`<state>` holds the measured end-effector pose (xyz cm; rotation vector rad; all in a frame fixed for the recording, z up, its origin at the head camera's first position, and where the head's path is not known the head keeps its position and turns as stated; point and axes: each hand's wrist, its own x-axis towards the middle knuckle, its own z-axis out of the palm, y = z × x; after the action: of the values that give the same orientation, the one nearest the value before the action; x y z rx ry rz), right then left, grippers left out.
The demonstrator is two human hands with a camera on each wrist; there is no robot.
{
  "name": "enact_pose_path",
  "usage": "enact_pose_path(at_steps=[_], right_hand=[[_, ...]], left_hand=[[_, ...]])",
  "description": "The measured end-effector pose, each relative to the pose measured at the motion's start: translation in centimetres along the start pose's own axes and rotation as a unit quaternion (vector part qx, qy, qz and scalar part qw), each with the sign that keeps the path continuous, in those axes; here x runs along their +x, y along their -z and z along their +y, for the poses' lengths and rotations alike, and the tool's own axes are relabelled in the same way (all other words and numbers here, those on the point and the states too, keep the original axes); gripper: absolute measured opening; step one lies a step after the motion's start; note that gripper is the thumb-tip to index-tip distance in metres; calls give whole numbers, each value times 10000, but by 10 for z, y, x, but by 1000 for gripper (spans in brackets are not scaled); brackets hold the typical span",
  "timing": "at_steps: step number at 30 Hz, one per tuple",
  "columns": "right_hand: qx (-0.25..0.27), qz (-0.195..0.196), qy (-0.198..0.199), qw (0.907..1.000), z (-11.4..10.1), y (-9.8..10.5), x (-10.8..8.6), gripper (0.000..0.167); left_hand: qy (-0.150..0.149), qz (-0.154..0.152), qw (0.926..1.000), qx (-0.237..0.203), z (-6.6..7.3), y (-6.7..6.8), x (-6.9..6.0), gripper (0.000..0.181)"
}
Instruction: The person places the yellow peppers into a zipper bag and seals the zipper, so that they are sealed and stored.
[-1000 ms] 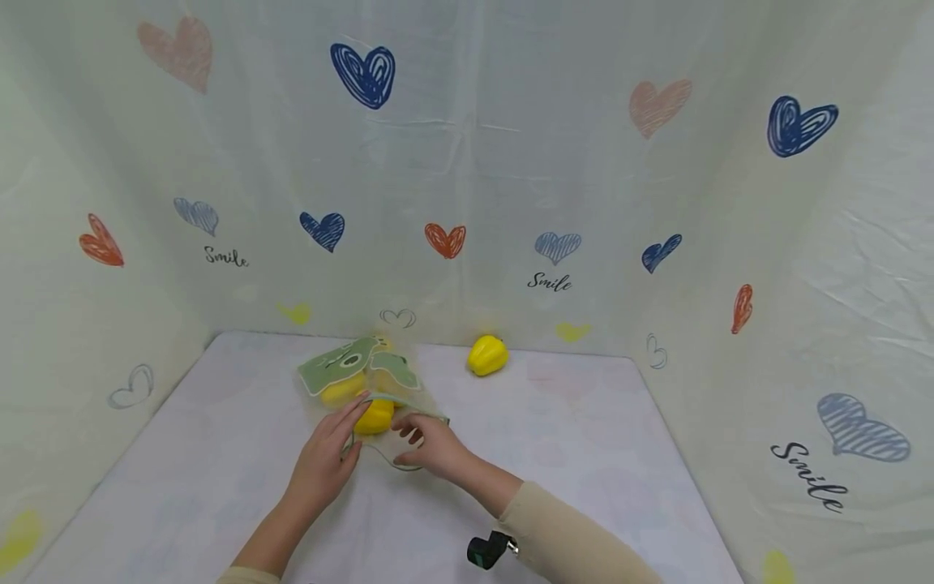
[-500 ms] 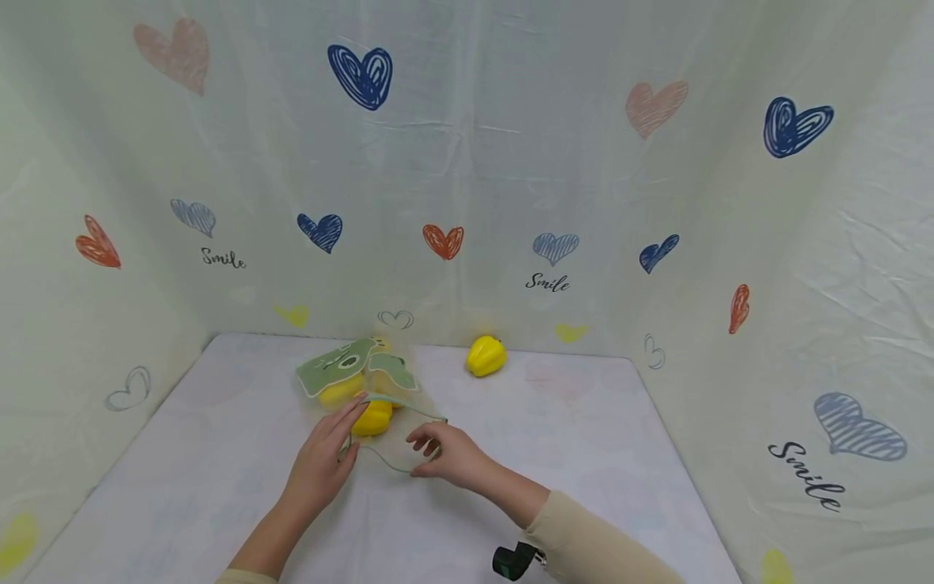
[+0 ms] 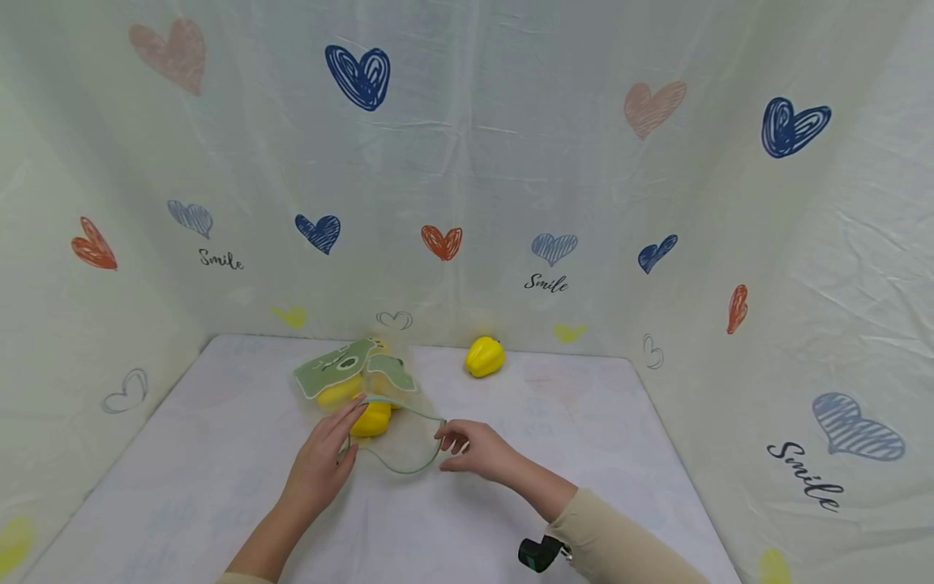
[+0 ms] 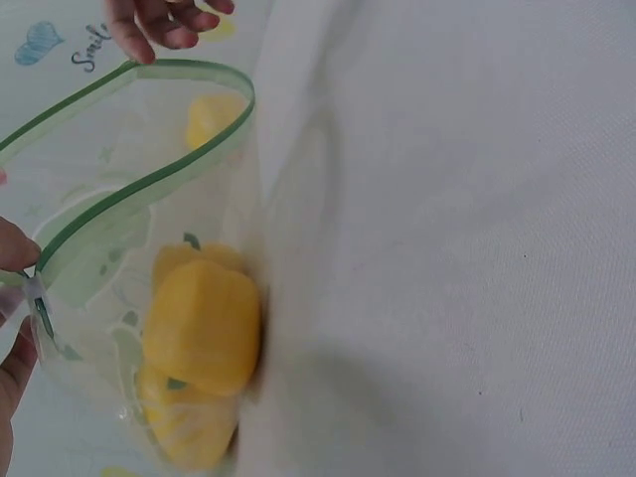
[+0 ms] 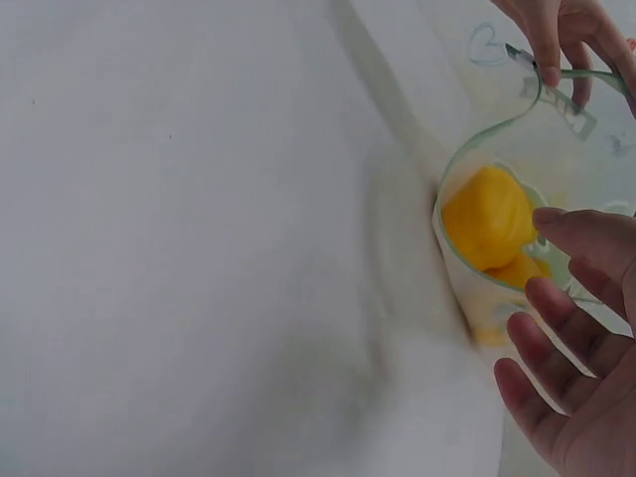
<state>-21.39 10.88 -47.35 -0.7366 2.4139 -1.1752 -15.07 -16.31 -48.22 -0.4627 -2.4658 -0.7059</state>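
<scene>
Yellow peppers (image 4: 204, 328), folks: at least three in one clear bag (image 3: 328, 370) on the table (image 3: 620, 470), one loose pepper (image 3: 485, 357) beyond, which right wrist view misses. Left hand (image 3: 321, 462) pinches the rim (image 4: 149, 181), right hand (image 3: 477, 448) relaxed beside it.

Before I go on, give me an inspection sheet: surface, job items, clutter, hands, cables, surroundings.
Surface: white tabletop.
Job items: clear bag with green print, its green-edged mouth open; several yellow peppers inside; one loose pepper near the back edge, right of the bag.
Clutter: nothing seen.
Left hand: pinches the bag at its mouth.
Right hand: loosely open beside the mouth's right side; contact unclear. Black device at that sleeve.
Cables: nothing seen.
Surroundings: pale curtain behind and at both sides, printed with hearts and "Smile".
</scene>
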Motion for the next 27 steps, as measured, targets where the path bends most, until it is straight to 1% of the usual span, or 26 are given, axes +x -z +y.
enact_pose_path(at_steps=[5, 14, 21, 27], right_hand=[[-130, 192, -77, 9997, 10, 9, 0, 36], [-477, 545, -42, 9974, 22, 25, 7, 38], [-583, 900, -308, 9938, 33, 34, 20, 38], [-559, 1178, -549, 9899, 41, 40, 28, 36]], left_hand=[[-25, 20, 10000, 20, 0, 1, 0, 73], [39, -34, 10000, -33, -1, 1, -1, 72], [-92, 70, 9998, -134, -3, 0, -2, 74], [-54, 41, 9999, -117, -2, 0, -2, 74]])
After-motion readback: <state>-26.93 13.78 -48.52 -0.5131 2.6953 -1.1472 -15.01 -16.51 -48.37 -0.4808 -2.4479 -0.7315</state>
